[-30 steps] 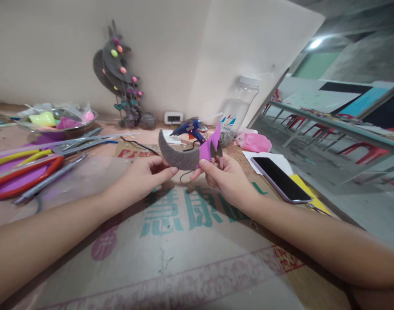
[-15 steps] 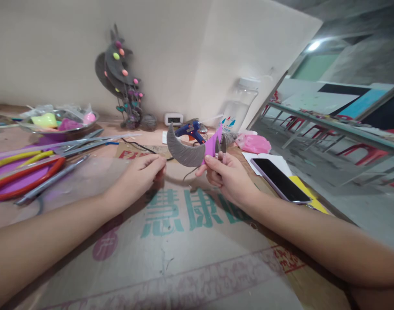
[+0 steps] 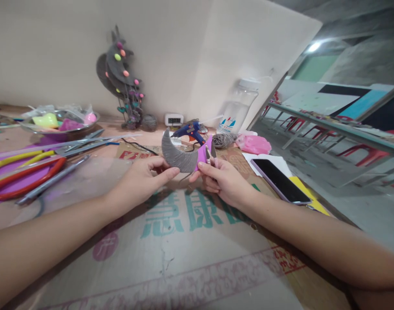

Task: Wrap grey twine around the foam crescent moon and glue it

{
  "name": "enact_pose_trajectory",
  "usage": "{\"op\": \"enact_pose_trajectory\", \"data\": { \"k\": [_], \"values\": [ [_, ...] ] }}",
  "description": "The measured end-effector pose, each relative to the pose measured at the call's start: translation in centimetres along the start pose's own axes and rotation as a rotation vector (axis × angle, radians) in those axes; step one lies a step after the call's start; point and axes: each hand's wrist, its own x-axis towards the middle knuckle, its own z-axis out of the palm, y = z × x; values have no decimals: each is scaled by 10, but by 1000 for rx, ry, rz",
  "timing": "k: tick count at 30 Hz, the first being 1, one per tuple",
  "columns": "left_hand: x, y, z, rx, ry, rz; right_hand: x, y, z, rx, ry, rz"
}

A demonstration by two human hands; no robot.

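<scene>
A crescent moon shape (image 3: 177, 156), wrapped in grey yarn with a bare purple tip at its right end, is held upright above the cardboard sheet (image 3: 171, 254). My left hand (image 3: 145, 178) pinches its lower left edge between thumb and fingers. My right hand (image 3: 221, 181) grips the purple end and also holds small thread snips (image 3: 212, 154), blades pointing up. A loose strand of grey yarn hangs below the crescent.
A blue glue gun (image 3: 189, 130) and a ball of grey yarn (image 3: 223, 139) lie behind the hands. A phone (image 3: 280, 179) rests at the right. Red and yellow pliers (image 3: 25, 172), metal rods and a bowl (image 3: 57, 124) of coloured pieces sit at the left. Finished crescents (image 3: 119, 75) lean on the wall.
My left hand, off the crescent half a second ago, has come back and taken its lower edge. The crescent has dropped lower and shifted slightly left.
</scene>
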Motion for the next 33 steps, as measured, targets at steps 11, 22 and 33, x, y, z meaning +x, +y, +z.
{"op": "enact_pose_trajectory", "data": {
  "k": [11, 22, 33],
  "values": [
    [1, -4, 1, -36, -28, 65, 1, 0, 0, -26, 40, -14],
    [6, -2, -1, -203, 111, -59, -3, 0, 5, -279, 35, -109],
    [12, -12, -1, -340, 202, -67, -25, -13, 28, -1066, -177, -442]
  ]
}}
